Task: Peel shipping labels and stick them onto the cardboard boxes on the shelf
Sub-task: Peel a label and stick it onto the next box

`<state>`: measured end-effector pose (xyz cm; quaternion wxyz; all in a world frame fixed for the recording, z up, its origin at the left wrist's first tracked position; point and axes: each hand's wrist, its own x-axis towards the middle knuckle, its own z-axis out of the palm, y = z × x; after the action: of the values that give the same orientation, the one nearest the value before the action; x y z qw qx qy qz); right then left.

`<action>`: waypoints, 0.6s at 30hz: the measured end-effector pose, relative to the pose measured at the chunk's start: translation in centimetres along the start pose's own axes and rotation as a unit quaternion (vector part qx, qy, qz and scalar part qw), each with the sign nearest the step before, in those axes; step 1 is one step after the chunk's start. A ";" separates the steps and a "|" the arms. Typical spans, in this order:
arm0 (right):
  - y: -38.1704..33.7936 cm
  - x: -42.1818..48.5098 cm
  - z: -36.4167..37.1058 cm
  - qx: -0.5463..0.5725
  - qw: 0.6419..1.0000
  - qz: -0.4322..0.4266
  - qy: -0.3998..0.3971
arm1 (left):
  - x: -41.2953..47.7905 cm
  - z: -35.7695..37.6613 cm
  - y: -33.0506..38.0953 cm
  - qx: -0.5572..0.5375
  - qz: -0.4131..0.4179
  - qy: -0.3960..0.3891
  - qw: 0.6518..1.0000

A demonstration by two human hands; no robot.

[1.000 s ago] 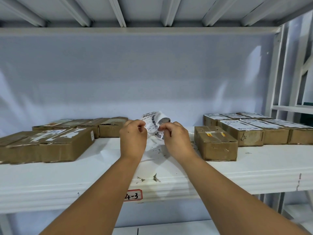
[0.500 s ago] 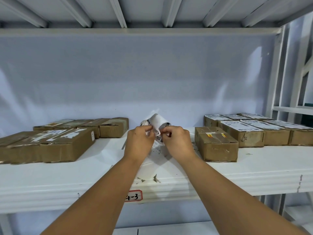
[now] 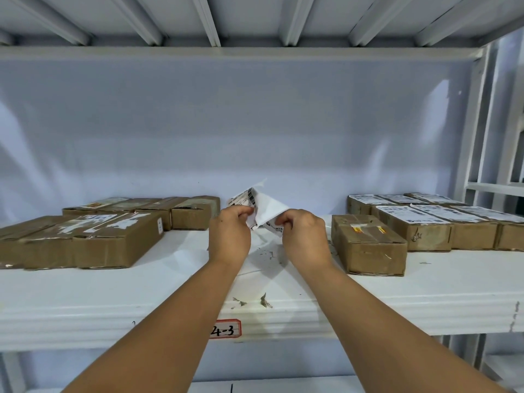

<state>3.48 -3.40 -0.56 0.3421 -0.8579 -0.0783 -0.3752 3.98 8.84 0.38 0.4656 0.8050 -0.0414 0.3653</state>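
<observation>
Now, head view: your left hand [image 3: 229,234] and right hand [image 3: 303,236] are both pinching the shipping label [image 3: 266,208] just above the shelf [image 3: 425,293]; be peeling slowly from one corner, avoiding creases; the bare box [image 3: 368,245] is sitting near your right hand, likely next.

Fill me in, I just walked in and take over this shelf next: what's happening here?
A person holds a shipping label above the white shelf, left hand and right hand each pinching it, a blank white flap folded off the printed part. It is stuck to no box yet. The boxes at far right carry labels; the box nearest the right hand has none.
</observation>
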 end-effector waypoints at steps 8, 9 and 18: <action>0.2 0.0 -0.4 -0.037 0.998 0.008 0.055 | 0.4 -1.3 -0.2 0.008 0.002 0.060 0.998; 0.3 0.1 -0.5 -0.028 0.998 0.017 0.062 | 0.5 -1.4 -0.4 0.019 0.010 0.067 0.998; -0.2 -0.3 -0.5 0.042 0.999 0.006 0.017 | 0.5 -2.2 0.2 0.051 0.054 0.126 0.989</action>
<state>2.92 -3.50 -0.43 0.3816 -0.8367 -0.0830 -0.3839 3.01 10.61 1.46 0.4049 0.7720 -0.0071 0.4900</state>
